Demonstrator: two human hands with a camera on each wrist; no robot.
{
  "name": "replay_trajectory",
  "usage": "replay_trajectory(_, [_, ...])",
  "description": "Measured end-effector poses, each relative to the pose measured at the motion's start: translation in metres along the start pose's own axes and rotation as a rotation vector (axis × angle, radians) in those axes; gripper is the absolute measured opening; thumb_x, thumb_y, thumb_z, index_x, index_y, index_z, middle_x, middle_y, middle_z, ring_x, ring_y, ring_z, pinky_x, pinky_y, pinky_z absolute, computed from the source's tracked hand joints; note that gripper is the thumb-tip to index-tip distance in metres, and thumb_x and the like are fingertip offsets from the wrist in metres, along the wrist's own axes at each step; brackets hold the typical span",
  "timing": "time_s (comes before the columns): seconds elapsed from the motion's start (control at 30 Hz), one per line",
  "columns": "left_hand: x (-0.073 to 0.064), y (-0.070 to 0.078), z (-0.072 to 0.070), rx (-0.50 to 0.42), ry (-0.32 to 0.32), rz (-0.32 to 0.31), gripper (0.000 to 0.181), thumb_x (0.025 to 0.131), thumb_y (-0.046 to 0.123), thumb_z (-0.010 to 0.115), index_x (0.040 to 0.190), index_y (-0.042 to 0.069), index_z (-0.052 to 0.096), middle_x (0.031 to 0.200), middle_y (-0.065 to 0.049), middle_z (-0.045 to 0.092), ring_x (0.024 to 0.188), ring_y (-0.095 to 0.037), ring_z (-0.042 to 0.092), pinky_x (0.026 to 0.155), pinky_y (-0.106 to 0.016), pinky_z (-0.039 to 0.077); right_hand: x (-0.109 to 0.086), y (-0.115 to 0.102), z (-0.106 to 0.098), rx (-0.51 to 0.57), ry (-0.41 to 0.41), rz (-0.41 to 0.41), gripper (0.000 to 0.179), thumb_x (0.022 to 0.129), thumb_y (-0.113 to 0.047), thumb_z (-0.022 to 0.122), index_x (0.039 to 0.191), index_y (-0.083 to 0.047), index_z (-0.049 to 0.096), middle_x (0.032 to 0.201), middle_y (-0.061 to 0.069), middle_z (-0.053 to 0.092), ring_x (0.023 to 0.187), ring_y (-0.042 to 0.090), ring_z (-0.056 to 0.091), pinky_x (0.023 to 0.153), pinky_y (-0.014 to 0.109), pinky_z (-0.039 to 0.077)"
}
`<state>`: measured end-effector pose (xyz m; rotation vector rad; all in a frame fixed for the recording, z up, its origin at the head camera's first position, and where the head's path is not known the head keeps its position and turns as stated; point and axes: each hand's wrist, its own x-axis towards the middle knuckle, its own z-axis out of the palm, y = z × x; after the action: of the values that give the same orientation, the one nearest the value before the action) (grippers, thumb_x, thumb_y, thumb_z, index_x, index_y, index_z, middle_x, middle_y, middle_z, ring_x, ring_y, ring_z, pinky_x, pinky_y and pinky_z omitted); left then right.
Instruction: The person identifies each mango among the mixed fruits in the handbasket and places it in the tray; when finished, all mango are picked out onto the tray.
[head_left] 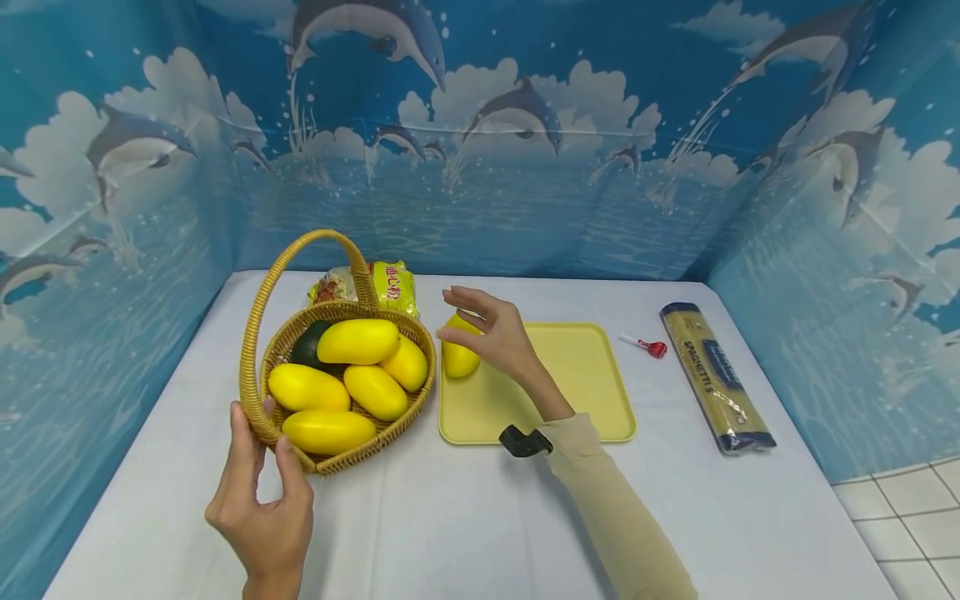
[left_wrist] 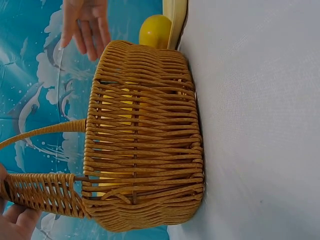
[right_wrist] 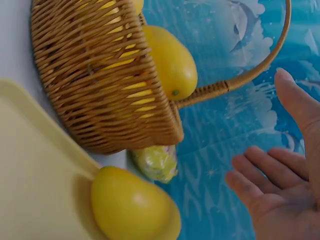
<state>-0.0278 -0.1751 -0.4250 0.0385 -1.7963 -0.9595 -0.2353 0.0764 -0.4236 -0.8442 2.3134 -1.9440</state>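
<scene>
My left hand [head_left: 262,508] grips the near base of the handle [head_left: 250,358] of a wicker basket [head_left: 408,425], thumb on one side and fingers on the other. Inside lie several yellow mangoes [head_left: 330,432] and a dark green, rounded thing [head_left: 306,346], partly covered by them. My right hand [head_left: 501,337], fingers extended and thumb apart, hovers with nothing in it by a lone mango [head_left: 459,360]. That mango lies at the left end of a pale yellow tray [head_left: 573,375]; in the right wrist view a gap separates the hand from the mango [right_wrist: 132,202].
A yellow-green food packet [head_left: 393,286] lies behind the basket. Right of the tray are a red lollipop [head_left: 656,349] and a long spaghetti pack [head_left: 712,371]. Dolphin-printed curtains [head_left: 480,200] enclose the white table [head_left: 420,525] at the back and sides.
</scene>
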Motion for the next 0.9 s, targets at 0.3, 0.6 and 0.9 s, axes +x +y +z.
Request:
replay_trajectory(0.3, [0.0,0.0,0.0,-0.006,0.0,-0.002,0.068,0.089,-0.024,0.067,0.153,-0.006,0.053,0.138,-0.026,0.067,0.134,-0.012,0.064,0.109,-0.019,0.05,0.008,-0.016,0.018,0.052,-0.283,-0.066,0.067,0.091,0.003,0.083,0.153,0.004,0.056,0.155,0.023,0.058,0.145,0.032,0.056,0.121,0.048,0.048])
replay_trajectory(0.6, [-0.003,-0.005,-0.001,0.03,-0.012,-0.021,0.08,0.082,-0.031,0.068,0.154,-0.003,0.052,0.139,-0.025,0.067,0.134,-0.007,0.063,0.108,-0.016,0.05,0.017,-0.023,0.039,-0.053,-0.412,-0.073,0.072,0.092,-0.004,0.085,0.156,0.003,0.053,0.16,0.019,0.054,0.15,0.029,0.051,0.122,0.051,0.047])
replay_trajectory(0.9, [-0.004,-0.008,-0.001,0.031,-0.022,-0.022,0.079,0.083,-0.029,0.069,0.155,-0.002,0.051,0.139,-0.025,0.067,0.134,-0.007,0.063,0.108,-0.015,0.05,0.038,-0.025,0.053,-0.061,-0.477,-0.053,0.07,0.092,-0.003,0.085,0.155,0.002,0.055,0.158,0.019,0.057,0.149,0.025,0.053,0.122,0.04,0.047])
